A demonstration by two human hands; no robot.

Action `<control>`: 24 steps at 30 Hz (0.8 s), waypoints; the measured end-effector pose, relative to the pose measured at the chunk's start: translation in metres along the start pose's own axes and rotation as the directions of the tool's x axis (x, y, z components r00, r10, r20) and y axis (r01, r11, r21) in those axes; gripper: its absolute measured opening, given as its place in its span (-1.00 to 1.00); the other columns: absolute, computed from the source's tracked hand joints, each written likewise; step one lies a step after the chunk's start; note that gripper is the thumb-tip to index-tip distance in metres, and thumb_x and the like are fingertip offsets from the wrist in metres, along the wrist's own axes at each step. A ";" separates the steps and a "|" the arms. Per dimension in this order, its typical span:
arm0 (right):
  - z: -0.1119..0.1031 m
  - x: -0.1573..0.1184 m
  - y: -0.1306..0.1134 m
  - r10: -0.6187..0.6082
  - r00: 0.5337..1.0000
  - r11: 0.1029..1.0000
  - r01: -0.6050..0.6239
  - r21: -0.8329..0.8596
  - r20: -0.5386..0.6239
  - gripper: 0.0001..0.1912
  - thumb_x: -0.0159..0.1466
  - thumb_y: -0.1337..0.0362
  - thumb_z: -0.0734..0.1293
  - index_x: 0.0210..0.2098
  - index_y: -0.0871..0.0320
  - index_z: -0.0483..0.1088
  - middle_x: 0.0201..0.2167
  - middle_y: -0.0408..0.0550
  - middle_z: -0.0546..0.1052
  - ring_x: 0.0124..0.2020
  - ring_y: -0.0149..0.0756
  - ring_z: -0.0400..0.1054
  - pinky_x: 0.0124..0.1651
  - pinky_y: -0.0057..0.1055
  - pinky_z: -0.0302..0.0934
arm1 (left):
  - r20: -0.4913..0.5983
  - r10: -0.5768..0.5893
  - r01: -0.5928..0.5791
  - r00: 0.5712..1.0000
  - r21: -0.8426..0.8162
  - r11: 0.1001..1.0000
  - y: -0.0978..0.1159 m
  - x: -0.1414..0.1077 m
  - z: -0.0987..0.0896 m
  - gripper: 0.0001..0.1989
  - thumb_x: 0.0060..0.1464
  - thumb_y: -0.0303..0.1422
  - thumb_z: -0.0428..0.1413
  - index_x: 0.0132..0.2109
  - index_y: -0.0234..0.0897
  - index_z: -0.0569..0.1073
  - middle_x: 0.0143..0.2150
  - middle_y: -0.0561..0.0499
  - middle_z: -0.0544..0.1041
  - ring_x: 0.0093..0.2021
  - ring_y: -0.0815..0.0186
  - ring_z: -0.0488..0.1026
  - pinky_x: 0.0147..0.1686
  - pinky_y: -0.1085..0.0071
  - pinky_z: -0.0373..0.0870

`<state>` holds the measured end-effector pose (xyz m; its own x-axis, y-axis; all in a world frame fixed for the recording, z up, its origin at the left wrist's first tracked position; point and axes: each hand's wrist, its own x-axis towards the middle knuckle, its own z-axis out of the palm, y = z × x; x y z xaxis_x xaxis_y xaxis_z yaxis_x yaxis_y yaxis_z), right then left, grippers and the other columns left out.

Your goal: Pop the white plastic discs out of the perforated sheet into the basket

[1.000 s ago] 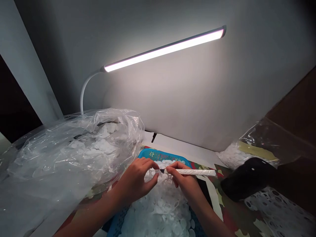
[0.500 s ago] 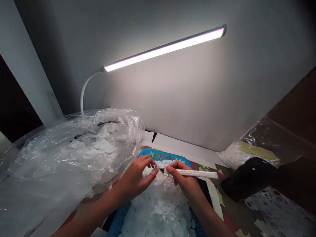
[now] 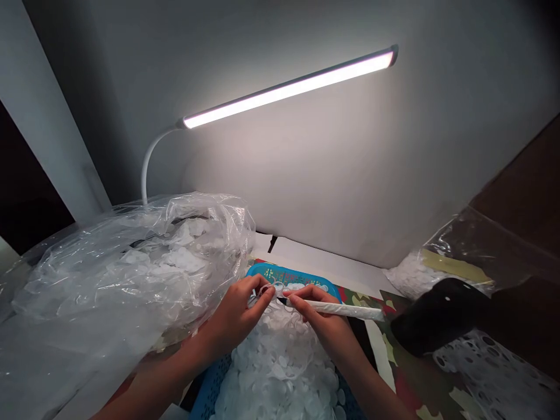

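Note:
My left hand [image 3: 240,306] pinches a small whitish, translucent ring-shaped piece [image 3: 264,289] between thumb and fingers. My right hand [image 3: 322,319] grips a slim tool with a white wrapped handle [image 3: 352,310] like a pen. Its dark, narrow tip points left, close to the left fingertips; whether it touches the piece I cannot tell. Both hands are over a blue plastic basket [image 3: 301,272] heaped with translucent white discs [image 3: 275,385]. Thin loops lie among the discs just below the fingers.
A large clear plastic bag [image 3: 109,280] with white pieces bulges on the left. A lit bar lamp [image 3: 289,87] hangs overhead. To the right lie a black object [image 3: 440,315], a sheet with round holes [image 3: 494,364] and a clear bag of white bits [image 3: 413,275] on camouflage-patterned cloth.
My left hand has shifted slightly left and up with the ring-shaped piece. The right hand and its tool have moved a little left, tip still near the left fingers.

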<state>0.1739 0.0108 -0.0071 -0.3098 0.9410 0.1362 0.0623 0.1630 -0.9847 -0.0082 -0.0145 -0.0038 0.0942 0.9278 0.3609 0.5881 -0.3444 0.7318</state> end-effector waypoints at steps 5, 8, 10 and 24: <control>0.001 0.000 -0.002 -0.003 1.000 1.000 0.003 0.002 0.003 -0.76 0.18 0.07 0.36 -0.43 0.13 0.46 -0.28 -0.09 0.58 -0.35 -0.34 0.36 -0.36 -0.47 0.16 | 0.000 -0.003 0.003 1.000 0.016 1.000 -0.001 0.000 0.001 -0.75 0.24 -0.26 -0.03 -0.35 -0.25 0.40 -0.41 0.08 0.44 -0.38 0.33 0.39 -0.37 0.44 0.27; 0.001 -0.001 -0.002 0.002 1.000 1.000 -0.002 0.005 0.002 -0.76 0.18 0.07 0.36 -0.42 0.13 0.45 -0.30 -0.10 0.57 -0.35 -0.33 0.37 -0.33 -0.47 0.18 | -0.013 0.017 -0.017 1.000 0.014 1.000 0.000 0.001 0.001 -0.77 0.24 -0.28 -0.02 -0.35 -0.25 0.41 -0.41 0.08 0.46 -0.38 0.33 0.41 -0.37 0.45 0.29; 0.002 -0.001 -0.001 0.001 1.000 1.000 -0.001 0.006 0.007 -0.75 0.19 0.07 0.35 -0.41 0.13 0.45 -0.32 -0.10 0.56 -0.31 -0.31 0.38 -0.28 -0.45 0.20 | -0.024 0.037 -0.037 0.999 0.007 0.999 0.000 0.001 0.002 -0.80 0.22 -0.31 0.00 -0.34 -0.24 0.42 -0.39 0.08 0.48 -0.36 0.33 0.43 -0.35 0.45 0.30; 0.005 -0.006 -0.002 -0.081 0.996 0.994 0.083 -0.065 0.035 -0.77 0.23 0.08 0.33 -0.42 0.10 0.41 -0.25 -0.09 0.50 -0.13 -0.21 0.37 -0.09 -0.36 0.20 | -0.066 0.277 -0.273 0.959 0.064 0.960 -0.005 -0.003 0.005 -0.89 0.15 -0.49 0.06 -0.35 -0.25 0.42 -0.39 0.04 0.50 -0.31 0.29 0.44 -0.29 0.40 0.34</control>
<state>0.1709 0.0033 -0.0066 -0.3467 0.9138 0.2117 0.0974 0.2595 -0.9608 -0.0077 -0.0147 -0.0113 0.2005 0.7848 0.5865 0.5899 -0.5746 0.5672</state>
